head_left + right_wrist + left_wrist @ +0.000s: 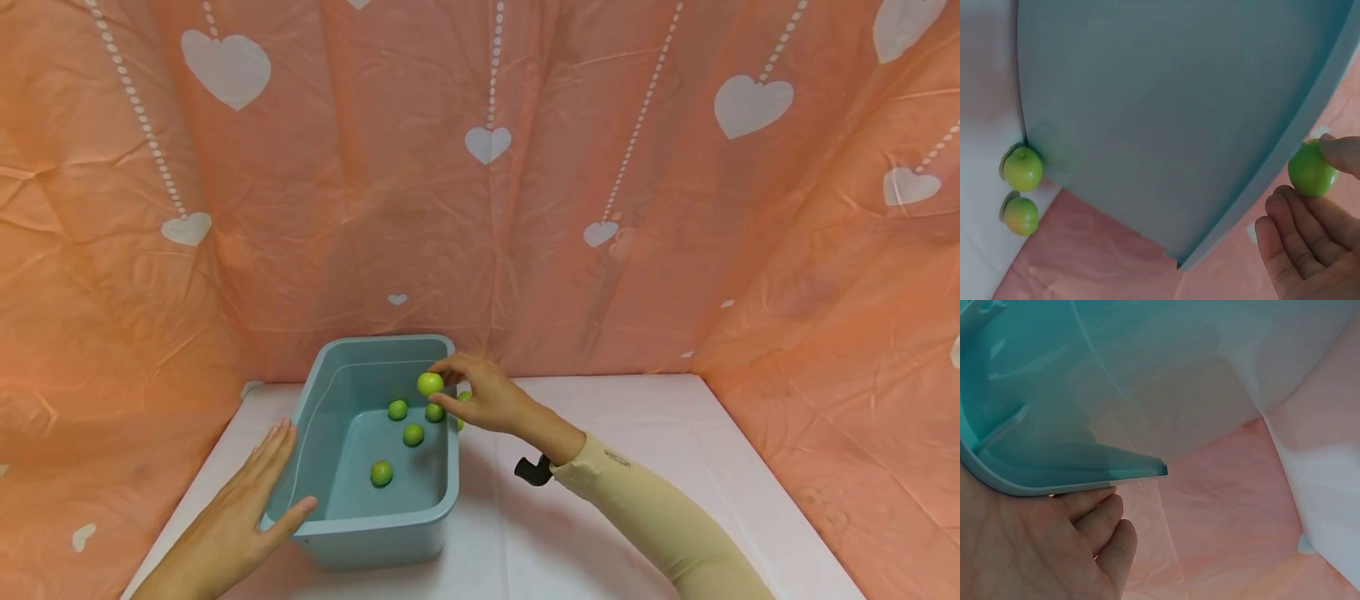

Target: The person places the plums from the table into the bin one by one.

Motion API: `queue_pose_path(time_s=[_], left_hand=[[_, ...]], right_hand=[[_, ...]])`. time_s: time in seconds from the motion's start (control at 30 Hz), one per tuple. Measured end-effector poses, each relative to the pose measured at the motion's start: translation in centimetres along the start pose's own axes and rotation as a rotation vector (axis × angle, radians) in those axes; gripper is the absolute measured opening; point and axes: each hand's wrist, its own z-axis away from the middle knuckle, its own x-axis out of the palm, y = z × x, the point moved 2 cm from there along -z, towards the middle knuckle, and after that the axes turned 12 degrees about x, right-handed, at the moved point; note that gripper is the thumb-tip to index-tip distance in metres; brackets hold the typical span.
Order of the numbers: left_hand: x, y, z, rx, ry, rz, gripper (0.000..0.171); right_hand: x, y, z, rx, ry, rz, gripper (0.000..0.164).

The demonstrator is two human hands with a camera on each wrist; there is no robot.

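A person's left hand (240, 504) lay at the near left corner of a blue-grey bin (375, 523), fingers loosely extended along the outside, thumb spread apart at the lip, touching rather than clasping. The bin looked to be thin, stiff plastic, probably light and best held by its lip. On its floor sat four green fruits (413, 434), loose and apart from the left hand. Beyond the pale sleeve (637, 508), the right hand (483, 396) held one more, the held fruit (431, 383), in a narrow pinch between thumb and fingers, raised above the bin near its right wall. Small, round and glossy, it seemed light and firm, its smooth skin likely to slip or bruise under a hard squeeze; its widest part offered the surest hold, thumb opposite fingertips. Two outer fruits (1022, 169) rested just beside the bin's right wall, on a pale table (637, 408) that appeared smooth enough to let round things roll, though lightly creased. Behind, a wrinkled salmon-orange curtain (555, 250) closed off the back and both sides, printed with white hearts (487, 145) on dotted strings.
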Motion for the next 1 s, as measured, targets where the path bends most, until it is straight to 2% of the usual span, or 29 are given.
queue_pose_path(time_s=[0.43,0.8,1.0], left_hand=[[0.0,0.0,0.0,0.002,0.0,-0.006,0.097],[0.1,-0.1,0.0,0.021,0.006,-0.023,0.096],[0.0,-0.1,0.0,0.028,-0.001,-0.044,0.096]], right_hand=[[2.0,-0.4,-1.2,-0.026,-0.092,0.029,0.037],[3.0,-1.1,-2.7,0.013,-0.202,0.043,0.036],[3.6,-1.6,-3.2,0.012,-0.252,0.112,0.036]])
